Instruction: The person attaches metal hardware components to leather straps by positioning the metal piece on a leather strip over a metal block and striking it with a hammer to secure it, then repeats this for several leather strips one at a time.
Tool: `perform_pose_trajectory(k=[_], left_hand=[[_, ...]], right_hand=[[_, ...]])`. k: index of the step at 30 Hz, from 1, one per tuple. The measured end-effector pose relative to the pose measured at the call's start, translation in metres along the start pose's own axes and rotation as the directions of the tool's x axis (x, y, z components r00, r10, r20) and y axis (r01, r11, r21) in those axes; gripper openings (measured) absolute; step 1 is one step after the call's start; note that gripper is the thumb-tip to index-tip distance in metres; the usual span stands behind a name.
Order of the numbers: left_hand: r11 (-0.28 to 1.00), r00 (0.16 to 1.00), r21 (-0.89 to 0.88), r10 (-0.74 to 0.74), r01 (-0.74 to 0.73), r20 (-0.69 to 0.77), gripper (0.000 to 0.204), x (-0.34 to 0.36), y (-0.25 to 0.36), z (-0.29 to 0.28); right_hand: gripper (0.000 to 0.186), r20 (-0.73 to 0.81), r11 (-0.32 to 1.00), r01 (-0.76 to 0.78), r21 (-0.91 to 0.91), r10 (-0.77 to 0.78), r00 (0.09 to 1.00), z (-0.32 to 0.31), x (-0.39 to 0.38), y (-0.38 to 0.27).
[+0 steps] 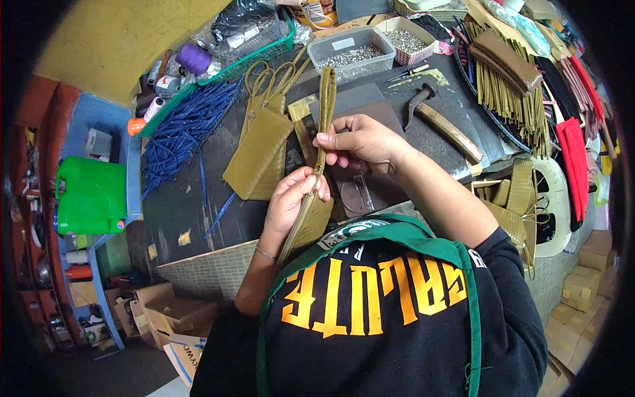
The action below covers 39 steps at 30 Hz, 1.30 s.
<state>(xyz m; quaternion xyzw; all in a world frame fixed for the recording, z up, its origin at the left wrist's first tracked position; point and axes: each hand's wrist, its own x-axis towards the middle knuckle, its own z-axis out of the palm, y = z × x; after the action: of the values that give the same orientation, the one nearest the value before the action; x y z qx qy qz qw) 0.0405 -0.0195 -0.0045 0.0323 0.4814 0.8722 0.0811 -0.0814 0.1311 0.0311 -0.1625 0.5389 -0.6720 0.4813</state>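
My left hand (pixel 291 198) pinches the top corner of an olive woven-texture pouch (pixel 309 228), which hangs down in front of my apron. From that corner an olive strap loop (pixel 327 99) stands up, and my right hand (pixel 360 142) has its lower part between thumb and fingers. What joins strap and pouch is mostly hidden by my fingers. Left of my hands, similar olive pouches (pixel 258 155) with looped straps lie stacked on the dark worktable (pixel 178 228). Beyond my right hand rests a hammer (pixel 446 129) with a wooden handle.
At the back stand a clear bin (pixel 324 65) and a pink-sided basket (pixel 433 49) of small metal parts. Blue strips (pixel 188 132) lie beside a green basket (pixel 155 119) near thread spools. Olive strips (pixel 509 99) fill the far right; a green jerrycan (pixel 91 195) stands left.
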Motion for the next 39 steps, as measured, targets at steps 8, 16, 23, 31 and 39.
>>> perform_pose_trajectory(k=[8,16,23,31,39], left_hand=[[0.842,0.99,-0.532,-0.018,0.092,0.143,0.021,0.002,-0.013,-0.005],[0.819,0.989,-0.566,-0.009,0.093,0.15,0.02,0.002,-0.01,-0.007],[0.981,1.0,-0.192,0.004,-0.006,-0.01,0.015,0.005,-0.001,-0.008],[0.92,0.972,0.391,0.108,-0.019,-0.207,0.012,0.012,0.009,0.011],[0.824,0.954,0.566,0.173,-0.005,-0.243,0.012,0.01,0.004,0.012]], right_hand=[[0.019,-0.1,0.998,0.023,0.061,-0.017,0.995,0.011,-0.001,-0.002],[0.017,-0.15,0.996,0.072,-0.048,-0.078,0.986,0.022,-0.006,0.007],[0.02,-0.174,0.996,0.085,-0.018,-0.087,0.981,0.025,-0.014,0.005],[0.017,-0.24,0.935,0.218,-0.279,-0.287,0.927,0.008,-0.009,0.019],[0.029,-0.09,0.712,0.415,-0.566,-0.554,0.827,-0.023,-0.016,0.018]])
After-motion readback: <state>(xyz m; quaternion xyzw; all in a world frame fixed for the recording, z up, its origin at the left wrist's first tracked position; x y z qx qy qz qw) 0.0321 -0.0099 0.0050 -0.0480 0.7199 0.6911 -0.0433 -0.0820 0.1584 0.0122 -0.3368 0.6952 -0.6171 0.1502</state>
